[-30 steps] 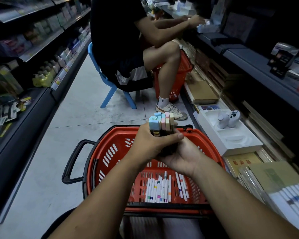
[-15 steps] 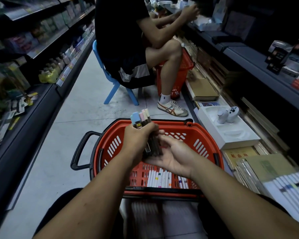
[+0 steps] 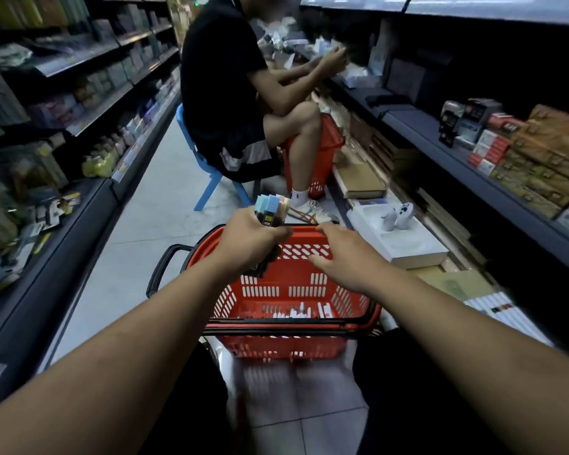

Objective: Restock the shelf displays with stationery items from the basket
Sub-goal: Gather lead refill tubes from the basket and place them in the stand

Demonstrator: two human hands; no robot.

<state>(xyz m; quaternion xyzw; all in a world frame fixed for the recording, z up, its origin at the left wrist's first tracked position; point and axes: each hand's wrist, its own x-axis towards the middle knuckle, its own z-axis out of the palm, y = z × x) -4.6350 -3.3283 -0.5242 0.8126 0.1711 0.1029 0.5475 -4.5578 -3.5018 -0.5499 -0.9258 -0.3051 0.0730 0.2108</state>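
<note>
**Q:** Where is the stock, and how are the hands set?

**A:** A bundle of pastel-capped markers [image 3: 272, 206] is clamped upright in the curled fingers of the left hand [image 3: 248, 244], above the far rim of the red basket [image 3: 276, 292]. The right hand [image 3: 346, 257] is held over the basket, fingers apart, nothing gripped. More pens [image 3: 304, 312] lie on the basket floor.

**Q:** How is the step done well?

**A:** The bundle should be supported from beneath by the right hand and kept upright in transfer. The right-side shelf [image 3: 418, 126] is possibly the target.

Left hand [image 3: 250, 242] fisted, right hand [image 3: 346, 256] slack.
</note>
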